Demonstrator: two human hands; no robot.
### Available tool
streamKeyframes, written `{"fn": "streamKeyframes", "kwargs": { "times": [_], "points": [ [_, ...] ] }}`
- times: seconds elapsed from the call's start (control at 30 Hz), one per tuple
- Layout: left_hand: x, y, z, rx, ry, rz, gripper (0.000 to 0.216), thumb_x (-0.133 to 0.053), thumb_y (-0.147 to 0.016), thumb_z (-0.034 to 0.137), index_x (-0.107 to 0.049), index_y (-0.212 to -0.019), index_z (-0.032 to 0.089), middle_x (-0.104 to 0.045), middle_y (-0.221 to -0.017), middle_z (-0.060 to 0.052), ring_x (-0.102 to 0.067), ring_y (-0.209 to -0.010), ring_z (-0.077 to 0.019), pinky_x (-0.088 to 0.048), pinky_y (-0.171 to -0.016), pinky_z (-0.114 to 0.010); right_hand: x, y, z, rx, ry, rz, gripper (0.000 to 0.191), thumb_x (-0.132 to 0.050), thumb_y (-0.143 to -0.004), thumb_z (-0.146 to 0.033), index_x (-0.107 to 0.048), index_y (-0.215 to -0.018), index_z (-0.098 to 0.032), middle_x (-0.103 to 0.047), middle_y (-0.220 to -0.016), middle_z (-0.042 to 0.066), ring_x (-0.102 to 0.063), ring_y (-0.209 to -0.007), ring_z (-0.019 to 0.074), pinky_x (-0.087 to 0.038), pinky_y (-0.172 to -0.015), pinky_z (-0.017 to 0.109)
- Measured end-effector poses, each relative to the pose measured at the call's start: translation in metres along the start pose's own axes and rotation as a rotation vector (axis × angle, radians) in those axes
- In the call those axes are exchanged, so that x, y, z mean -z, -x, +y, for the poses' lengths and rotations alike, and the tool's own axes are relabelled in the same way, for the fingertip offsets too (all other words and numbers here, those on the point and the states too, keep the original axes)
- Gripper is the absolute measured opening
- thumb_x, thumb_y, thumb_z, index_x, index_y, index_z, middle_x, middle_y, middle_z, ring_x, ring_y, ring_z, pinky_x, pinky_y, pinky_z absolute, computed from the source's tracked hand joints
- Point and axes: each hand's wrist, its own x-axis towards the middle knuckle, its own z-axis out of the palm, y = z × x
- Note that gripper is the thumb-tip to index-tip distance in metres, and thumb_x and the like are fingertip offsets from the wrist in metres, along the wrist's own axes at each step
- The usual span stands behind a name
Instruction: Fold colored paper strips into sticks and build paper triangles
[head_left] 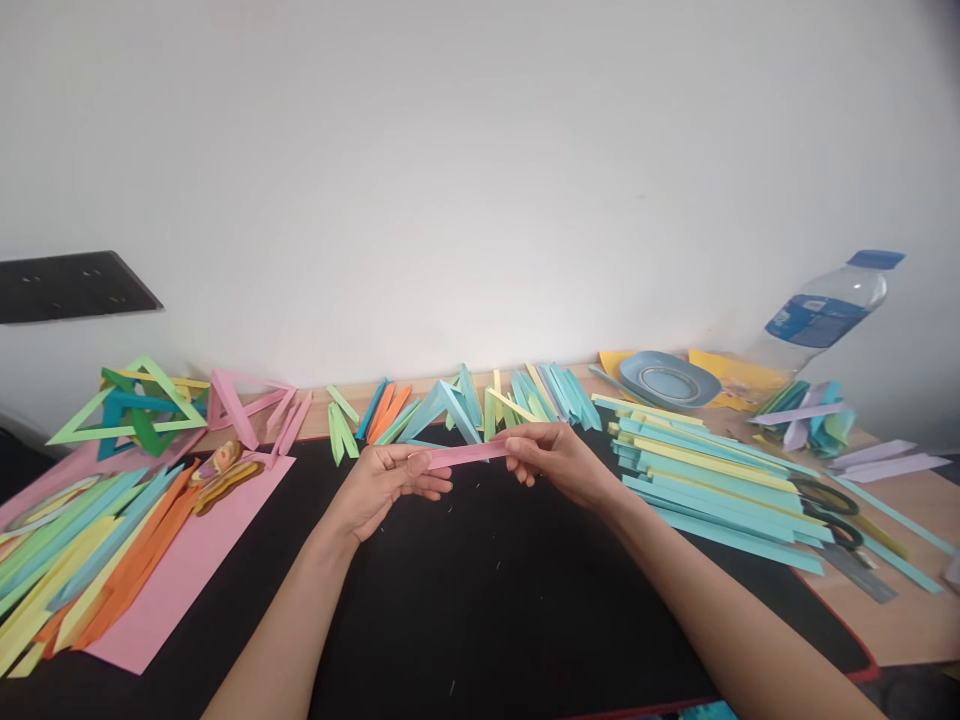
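A pink paper strip (469,455) is stretched level above the black mat (480,600), one end in each hand. My left hand (390,482) pinches its left end between thumb and fingers. At the other end, my right hand (551,458) grips it the same way. Behind the hands, a folded light-blue paper triangle (442,405) stands near the wall. Folded pink pieces (251,400) sit further left, beside an interlocked green, yellow and blue paper shape (139,410).
Cut strips in several colours (97,560) lie on a pink sheet (169,590) at left. Blue and yellow strips (712,480) are stacked at right, near black-handled scissors (832,510). A blue dish (667,380) and a tilted plastic bottle (825,310) stand at back right.
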Motion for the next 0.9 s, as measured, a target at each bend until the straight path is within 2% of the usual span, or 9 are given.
{"fn": "streamKeyframes", "kwargs": {
  "times": [0.07, 0.2, 0.37, 0.47, 0.6, 0.77, 0.9],
  "points": [
    [-0.003, 0.001, 0.001, -0.006, 0.013, -0.023, 0.033, -0.068, -0.077, 0.035, -0.067, -0.097, 0.009, -0.073, -0.087, -0.013, -0.07, -0.077, -0.0233, -0.054, -0.072, -0.034, -0.003, 0.0, 0.003, 0.003, -0.004, -0.011, 0.035, -0.07, -0.072, -0.045, -0.069, -0.087, -0.014, -0.062, -0.061, -0.001, -0.054, -0.048, 0.0059, -0.046, -0.048, 0.018],
    [-0.01, 0.003, -0.001, -0.072, 0.02, -0.076, 0.046, -0.076, -0.07, 0.028, -0.063, -0.111, 0.011, -0.074, -0.087, -0.011, -0.07, -0.08, -0.024, -0.054, -0.074, -0.034, -0.011, 0.0, 0.01, -0.031, 0.032, -0.032, 0.032, -0.066, -0.075, -0.045, -0.066, -0.072, -0.014, -0.063, -0.06, 0.0, -0.054, -0.047, 0.0061, -0.045, -0.047, 0.019],
    [-0.016, 0.001, -0.006, -0.091, -0.033, -0.033, 0.032, -0.073, -0.072, 0.031, -0.069, -0.092, 0.007, -0.073, -0.077, -0.013, -0.071, -0.07, -0.0249, -0.056, -0.066, -0.034, -0.019, 0.002, 0.012, 0.002, 0.208, -0.156, 0.032, -0.064, -0.077, -0.045, -0.067, -0.079, -0.013, -0.068, -0.068, 0.004, -0.058, -0.054, 0.0083, -0.047, -0.053, 0.02],
    [-0.019, -0.001, -0.007, -0.065, -0.089, -0.038, 0.031, -0.07, -0.074, 0.035, -0.07, -0.086, 0.007, -0.073, -0.073, -0.013, -0.07, -0.065, -0.0251, -0.055, -0.061, -0.034, -0.023, 0.006, 0.009, -0.016, 0.275, -0.206, 0.037, -0.06, -0.08, -0.048, -0.067, -0.073, -0.012, -0.069, -0.068, 0.005, -0.059, -0.055, 0.0093, -0.046, -0.052, 0.02],
    [-0.021, -0.002, -0.008, -0.115, -0.166, -0.009, 0.028, -0.064, -0.078, 0.036, -0.072, -0.079, 0.009, -0.073, -0.074, -0.013, -0.071, -0.067, -0.0243, -0.055, -0.062, -0.031, -0.025, 0.009, 0.005, -0.022, 0.314, -0.21, 0.042, -0.054, -0.083, -0.051, -0.065, -0.069, -0.012, -0.068, -0.067, 0.005, -0.055, -0.051, 0.0083, -0.044, -0.049, 0.02],
    [-0.016, -0.002, -0.007, -0.126, -0.102, 0.078, 0.03, -0.065, -0.078, 0.038, -0.071, -0.077, 0.009, -0.073, -0.076, -0.012, -0.07, -0.062, -0.0223, -0.054, -0.057, -0.028, -0.021, 0.008, 0.003, 0.025, 0.318, -0.221, 0.032, -0.061, -0.08, -0.045, -0.068, -0.087, -0.015, -0.067, -0.072, 0.003, -0.059, -0.058, 0.0096, -0.046, -0.053, 0.02],
    [-0.009, 0.0, -0.004, -0.085, -0.091, 0.04, 0.03, -0.066, -0.077, 0.039, -0.069, -0.081, 0.009, -0.074, -0.078, -0.013, -0.07, -0.063, -0.0223, -0.055, -0.058, -0.028, -0.017, 0.005, 0.006, -0.007, 0.247, -0.158, 0.035, -0.062, -0.078, -0.046, -0.067, -0.075, -0.012, -0.069, -0.07, 0.005, -0.062, -0.053, 0.0095, -0.049, -0.05, 0.02]
  ]
}}
